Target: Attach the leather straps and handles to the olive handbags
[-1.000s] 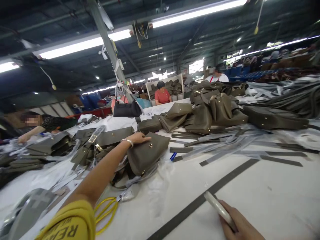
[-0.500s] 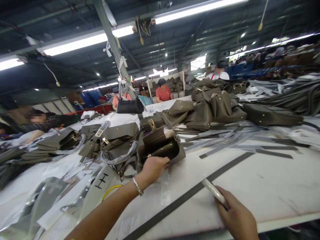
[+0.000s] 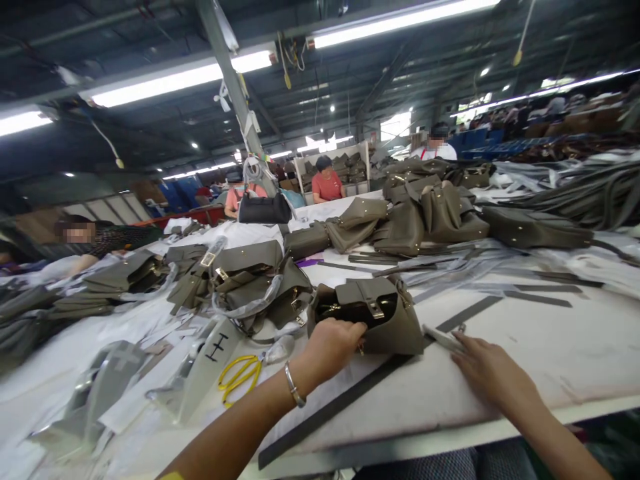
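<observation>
A dark olive handbag stands on the white table with its mouth open, a flap with a gold clasp lying over its top. My left hand is closed on the bag's near left rim; part of the fingertips is hidden. At the bag's right, my right hand holds a slim, pale, stick-like tool low over the tabletop; its exact kind is not clear. A long dark strap runs flat on the table, partly under the bag.
Yellow-handled scissors lie left of my left forearm, beside grey-white forms. More olive bags are heaped at left and behind. Loose straps and plastic wrap spread at right. Several people work farther off, one in a red shirt.
My left hand has brought the bag right and nearer, off the heap and onto the strap. The scissors have come into view. My right hand has moved forward with the pale tool.
</observation>
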### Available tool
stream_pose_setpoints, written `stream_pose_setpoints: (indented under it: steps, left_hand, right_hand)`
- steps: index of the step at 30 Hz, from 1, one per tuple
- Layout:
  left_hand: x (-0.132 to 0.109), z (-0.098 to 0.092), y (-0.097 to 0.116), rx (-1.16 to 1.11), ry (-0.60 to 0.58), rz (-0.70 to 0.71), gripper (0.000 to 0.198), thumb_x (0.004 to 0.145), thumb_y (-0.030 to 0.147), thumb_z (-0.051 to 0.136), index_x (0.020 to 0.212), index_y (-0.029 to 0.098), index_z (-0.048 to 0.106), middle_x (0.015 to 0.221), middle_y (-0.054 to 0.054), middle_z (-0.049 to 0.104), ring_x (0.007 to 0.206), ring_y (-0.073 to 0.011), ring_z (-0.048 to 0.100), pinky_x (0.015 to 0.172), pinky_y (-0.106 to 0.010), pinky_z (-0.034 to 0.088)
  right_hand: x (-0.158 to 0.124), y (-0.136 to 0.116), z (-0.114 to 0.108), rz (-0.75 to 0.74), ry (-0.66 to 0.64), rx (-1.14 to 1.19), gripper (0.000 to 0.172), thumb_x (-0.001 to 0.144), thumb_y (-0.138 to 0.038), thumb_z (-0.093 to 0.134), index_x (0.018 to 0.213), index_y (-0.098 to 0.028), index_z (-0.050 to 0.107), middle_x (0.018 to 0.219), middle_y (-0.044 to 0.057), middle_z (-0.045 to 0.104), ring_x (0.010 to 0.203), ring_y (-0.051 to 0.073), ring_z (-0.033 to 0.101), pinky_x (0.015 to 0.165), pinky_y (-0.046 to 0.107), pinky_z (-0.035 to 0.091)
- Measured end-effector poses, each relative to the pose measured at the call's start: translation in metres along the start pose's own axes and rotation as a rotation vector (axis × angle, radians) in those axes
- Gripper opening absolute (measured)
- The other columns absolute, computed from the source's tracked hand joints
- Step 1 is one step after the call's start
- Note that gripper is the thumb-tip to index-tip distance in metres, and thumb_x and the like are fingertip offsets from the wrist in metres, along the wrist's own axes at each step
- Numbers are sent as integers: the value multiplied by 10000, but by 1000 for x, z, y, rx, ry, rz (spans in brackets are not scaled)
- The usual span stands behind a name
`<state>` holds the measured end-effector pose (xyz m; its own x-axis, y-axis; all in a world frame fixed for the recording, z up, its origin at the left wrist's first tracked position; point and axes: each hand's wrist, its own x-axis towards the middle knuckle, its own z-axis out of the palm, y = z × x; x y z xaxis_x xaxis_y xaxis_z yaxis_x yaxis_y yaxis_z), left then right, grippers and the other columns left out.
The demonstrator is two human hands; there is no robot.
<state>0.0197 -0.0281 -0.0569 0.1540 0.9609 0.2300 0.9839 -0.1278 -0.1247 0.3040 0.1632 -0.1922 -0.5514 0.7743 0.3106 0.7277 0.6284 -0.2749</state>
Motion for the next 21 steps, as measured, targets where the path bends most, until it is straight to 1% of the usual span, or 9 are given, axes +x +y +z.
stream_pose_setpoints:
  steps: [2, 4, 7, 10, 12, 14, 17, 19, 21]
  left_hand:
    - [-5, -6, -1, -18, 25, -6, 157, 928, 280, 594, 1054, 193, 632, 849, -37, 743, 753, -205, 692, 691, -305, 506]
    - [-12, -13, -3, -63, 38, 9, 167, 952, 290, 556, 1067, 201, 637, 877, -43, 745, 789, -200, 689, 746, -315, 508]
    - [-25, -24, -14, -161, 91, 10, 237, 995, 335, 462, 1121, 234, 636, 960, -43, 747, 879, -186, 681, 824, -307, 502]
    - [-41, -29, -45, -184, 221, -197, 304, 1016, 372, 384, 1127, 260, 643, 1070, -45, 730, 985, -173, 662, 888, -290, 493]
    - [-52, -29, -77, -128, 286, -454, 315, 1016, 385, 370, 1146, 260, 628, 1140, -55, 703, 1064, -177, 636, 935, -297, 481]
    - [-63, -23, -112, -62, 302, -660, 318, 998, 395, 413, 1221, 239, 578, 1232, -82, 654, 1163, -201, 587, 980, -327, 460]
    - [-76, -10, -156, -49, 236, -739, 421, 853, 407, 656, 1211, 198, 581, 1171, -112, 676, 1115, -258, 611, 917, -350, 480]
    - [-80, -3, -179, -74, 177, -750, 365, 746, 388, 757, 1041, 200, 653, 939, -71, 727, 919, -249, 668, 779, -306, 497]
    - [-75, -6, -199, -107, 167, -755, 223, 745, 393, 744, 822, 199, 664, 735, -26, 699, 746, -210, 659, 666, -262, 463]
  right_hand:
    - [1, 4, -2, -73, 47, 3, 462, 880, -404, 439, 1157, -131, 688, 1097, 155, 730, 979, 348, 685, 812, 467, 561]
    - [3, -10, -16, -119, 218, 23, 483, 912, -434, 405, 1120, -113, 700, 1124, 181, 712, 1012, 348, 677, 863, 469, 550]
    - [6, -56, -48, -189, 432, 121, 551, 934, -533, 405, 1281, -159, 612, 1220, 130, 674, 1067, 318, 662, 944, 453, 525]
    - [7, -100, -63, -305, 454, 243, 463, 945, -492, 439, 1300, -232, 584, 1297, 69, 635, 1108, 271, 650, 1010, 424, 496]
    - [4, -113, -55, -354, 444, 293, 422, 946, -445, 468, 1296, -237, 581, 1311, 62, 625, 1121, 260, 644, 1044, 419, 475]
    - [-1, -113, -36, -322, 450, 309, 423, 943, -431, 482, 1304, -230, 572, 1316, 70, 620, 1128, 272, 640, 1050, 436, 469]
    - [-13, -98, 0, -205, 413, 319, 450, 949, -469, 446, 1308, -224, 562, 1310, 89, 622, 1149, 308, 627, 1025, 482, 480]
    - [-20, -84, 22, -154, 346, 319, 466, 948, -504, 419, 1300, -232, 562, 1304, 94, 628, 1136, 327, 636, 967, 504, 515]
    - [-26, -71, 38, -102, 315, 325, 440, 943, -503, 436, 1277, -258, 585, 1276, 80, 652, 1048, 322, 682, 865, 481, 566]
